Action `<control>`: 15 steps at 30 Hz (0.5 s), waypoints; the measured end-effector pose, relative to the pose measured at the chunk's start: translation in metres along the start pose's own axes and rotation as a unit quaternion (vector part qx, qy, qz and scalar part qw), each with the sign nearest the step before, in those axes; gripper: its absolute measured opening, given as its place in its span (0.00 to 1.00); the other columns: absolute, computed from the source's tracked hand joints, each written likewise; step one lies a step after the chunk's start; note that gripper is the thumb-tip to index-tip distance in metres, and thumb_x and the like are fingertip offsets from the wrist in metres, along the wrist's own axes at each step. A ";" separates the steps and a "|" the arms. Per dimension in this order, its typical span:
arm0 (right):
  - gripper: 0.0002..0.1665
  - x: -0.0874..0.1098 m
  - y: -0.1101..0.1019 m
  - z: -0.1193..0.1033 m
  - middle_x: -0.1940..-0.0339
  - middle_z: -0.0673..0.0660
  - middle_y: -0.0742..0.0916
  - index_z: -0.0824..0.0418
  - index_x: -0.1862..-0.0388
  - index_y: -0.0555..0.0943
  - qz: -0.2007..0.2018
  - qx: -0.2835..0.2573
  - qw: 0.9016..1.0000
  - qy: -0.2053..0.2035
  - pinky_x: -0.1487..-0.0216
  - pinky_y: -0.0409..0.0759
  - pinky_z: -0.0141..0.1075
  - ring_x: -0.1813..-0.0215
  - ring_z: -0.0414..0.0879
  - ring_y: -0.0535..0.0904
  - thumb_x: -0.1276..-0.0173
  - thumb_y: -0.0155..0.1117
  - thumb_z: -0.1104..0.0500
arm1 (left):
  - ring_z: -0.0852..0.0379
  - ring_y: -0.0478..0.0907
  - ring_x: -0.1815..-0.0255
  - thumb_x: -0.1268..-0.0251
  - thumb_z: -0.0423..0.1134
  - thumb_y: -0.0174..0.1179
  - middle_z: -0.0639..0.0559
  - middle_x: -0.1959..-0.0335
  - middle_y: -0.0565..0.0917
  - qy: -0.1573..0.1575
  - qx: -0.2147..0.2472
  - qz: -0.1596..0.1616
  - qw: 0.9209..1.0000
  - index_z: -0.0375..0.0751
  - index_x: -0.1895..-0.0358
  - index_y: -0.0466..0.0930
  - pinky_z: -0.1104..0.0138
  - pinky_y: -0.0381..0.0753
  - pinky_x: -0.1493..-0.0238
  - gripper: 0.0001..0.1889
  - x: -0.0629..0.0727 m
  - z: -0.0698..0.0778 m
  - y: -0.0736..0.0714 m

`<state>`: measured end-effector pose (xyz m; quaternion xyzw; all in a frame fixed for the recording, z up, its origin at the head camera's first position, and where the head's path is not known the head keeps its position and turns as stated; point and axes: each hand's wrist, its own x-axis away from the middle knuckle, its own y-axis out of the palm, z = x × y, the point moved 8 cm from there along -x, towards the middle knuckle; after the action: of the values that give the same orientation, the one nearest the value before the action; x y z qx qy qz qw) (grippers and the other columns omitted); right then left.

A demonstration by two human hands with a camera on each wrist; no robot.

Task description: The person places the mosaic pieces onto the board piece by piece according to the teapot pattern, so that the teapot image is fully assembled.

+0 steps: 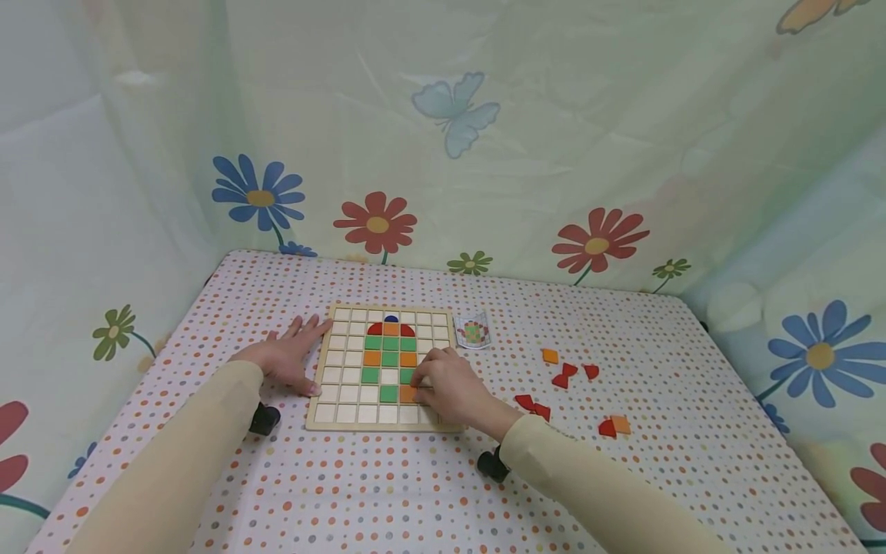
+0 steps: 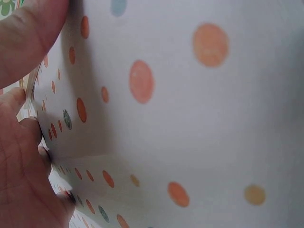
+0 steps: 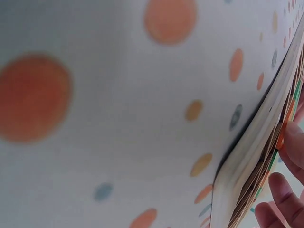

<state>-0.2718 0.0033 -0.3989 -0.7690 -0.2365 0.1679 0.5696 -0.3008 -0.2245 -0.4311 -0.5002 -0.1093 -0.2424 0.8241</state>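
A wooden grid board (image 1: 383, 428) lies on the table with coloured tiles in its middle columns: a blue half-round piece (image 1: 391, 318) at the top, red rounded pieces (image 1: 408, 331) under it, then green and orange squares. Spread fingers of my left hand (image 1: 285, 357) rest along the board's left side, the thumb touching its frame. Over the lower right cells, my right hand (image 1: 450, 386) has its fingers curled down to an orange square tile (image 1: 407, 394), partly hidden by them. In the right wrist view the thumb and fingertips meet at the orange tile (image 3: 280, 140).
A small picture card (image 1: 473, 332) lies by the board's upper right corner. Loose pieces are scattered to the right: an orange square (image 1: 550, 355), red pieces (image 1: 567, 371) and a red piece beside an orange one (image 1: 621, 425). A dotted cloth (image 1: 332, 492) covers the table.
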 end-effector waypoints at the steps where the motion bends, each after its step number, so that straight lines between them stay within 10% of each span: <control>1: 0.04 0.000 -0.001 0.000 0.54 0.56 0.87 0.56 0.63 0.90 0.003 0.000 1.000 -0.003 0.47 0.79 0.46 0.51 0.52 0.77 0.35 0.75 0.58 | 0.31 0.25 0.16 0.47 0.41 0.78 0.34 0.15 0.34 0.001 0.001 -0.001 1.000 0.43 0.16 0.39 0.32 0.28 0.22 0.63 0.000 0.000 0.000; 15: 0.06 -0.001 -0.004 -0.001 0.60 0.53 0.87 0.60 0.68 0.91 0.019 -0.027 0.999 -0.025 0.50 0.78 0.45 0.54 0.50 0.77 0.37 0.77 0.57 | 0.30 0.26 0.16 0.47 0.43 0.78 0.32 0.16 0.33 0.013 -0.005 -0.004 1.000 0.40 0.16 0.39 0.31 0.30 0.22 0.63 0.001 0.002 -0.001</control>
<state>-0.2729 0.0033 -0.3947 -0.7840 -0.2409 0.1915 0.5391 -0.3006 -0.2237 -0.4294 -0.5008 -0.0994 -0.2521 0.8220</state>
